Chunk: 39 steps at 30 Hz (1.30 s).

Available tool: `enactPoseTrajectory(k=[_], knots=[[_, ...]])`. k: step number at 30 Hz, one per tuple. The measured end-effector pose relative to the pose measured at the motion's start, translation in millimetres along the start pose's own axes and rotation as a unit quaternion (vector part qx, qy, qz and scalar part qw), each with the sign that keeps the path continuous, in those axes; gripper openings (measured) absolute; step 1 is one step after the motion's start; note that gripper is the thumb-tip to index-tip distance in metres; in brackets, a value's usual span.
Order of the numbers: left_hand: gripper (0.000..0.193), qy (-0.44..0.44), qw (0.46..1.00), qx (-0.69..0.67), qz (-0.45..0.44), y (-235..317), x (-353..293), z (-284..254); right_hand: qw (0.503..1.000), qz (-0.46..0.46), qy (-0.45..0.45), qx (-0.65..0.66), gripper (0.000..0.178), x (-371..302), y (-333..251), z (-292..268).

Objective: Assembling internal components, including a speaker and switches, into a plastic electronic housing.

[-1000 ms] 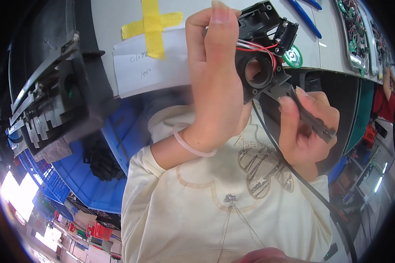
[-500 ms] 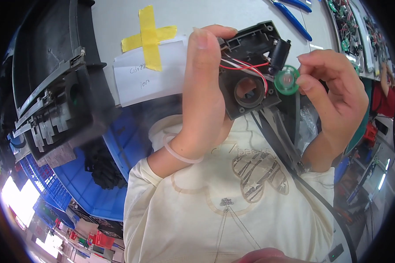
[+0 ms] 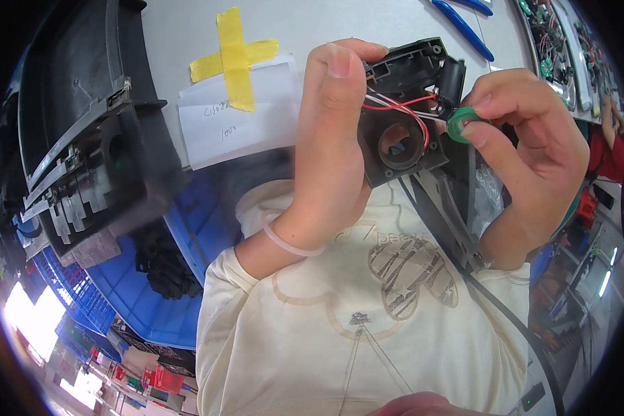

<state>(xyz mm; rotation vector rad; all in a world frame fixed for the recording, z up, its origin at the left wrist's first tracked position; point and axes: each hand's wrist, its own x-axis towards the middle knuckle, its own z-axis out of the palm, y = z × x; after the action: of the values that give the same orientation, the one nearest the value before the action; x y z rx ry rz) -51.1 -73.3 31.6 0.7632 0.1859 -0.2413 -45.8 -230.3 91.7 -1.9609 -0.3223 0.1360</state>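
Observation:
My left hand (image 3: pixel 336 118) is closed around the left side of a black plastic housing (image 3: pixel 388 149), held up in front of my chest. The housing has a round opening in its lower part and a dark cylinder (image 3: pixel 452 84) at its upper right. Red and white wires (image 3: pixel 402 105) run across its inside toward a small round green circuit board (image 3: pixel 461 126). My right hand (image 3: pixel 527 132) pinches that board between thumb and fingertips, tilted, just right of the housing. Part of the board hides behind my thumb.
Yellow tape (image 3: pixel 236 59) holds a white paper (image 3: pixel 236 125) on the table. Blue-handled pliers (image 3: pixel 464 31) lie at the far side. A tray of circuit boards (image 3: pixel 551 52) stands far right. On the left are a black case (image 3: pixel 69 104) and a blue bin (image 3: pixel 132 298) with black parts.
Both hands and the housing have shifted slightly right. The green circuit board has been tilted from facing me to a more edge-on angle in my right fingers.

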Motion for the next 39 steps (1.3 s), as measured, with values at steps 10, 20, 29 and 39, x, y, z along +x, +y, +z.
enactPoseTrajectory(k=[10, 20, 29, 39], knots=[[0.037, 0.007, 1.0, -0.015, -0.015, 0, 1, -2, 0.982, -0.119, 0.029, -0.147, 0.028, -2, -1, 7], [0.032, 0.017, 0.999, -0.045, -0.009, -5, 0, 1, 0.962, -0.179, 0.066, -0.194, 0.024, 2, 4, 19], [0.027, 0.016, 0.999, 0.015, 0.034, -18, 2, -11, 0.985, 0.06, 0.136, -0.086, 0.015, 3, -11, 38], [0.026, -0.013, 0.986, 0.051, 0.156, -18, 3, -9, 0.988, 0.12, 0.07, -0.067, 0.013, 9, -17, 39]])
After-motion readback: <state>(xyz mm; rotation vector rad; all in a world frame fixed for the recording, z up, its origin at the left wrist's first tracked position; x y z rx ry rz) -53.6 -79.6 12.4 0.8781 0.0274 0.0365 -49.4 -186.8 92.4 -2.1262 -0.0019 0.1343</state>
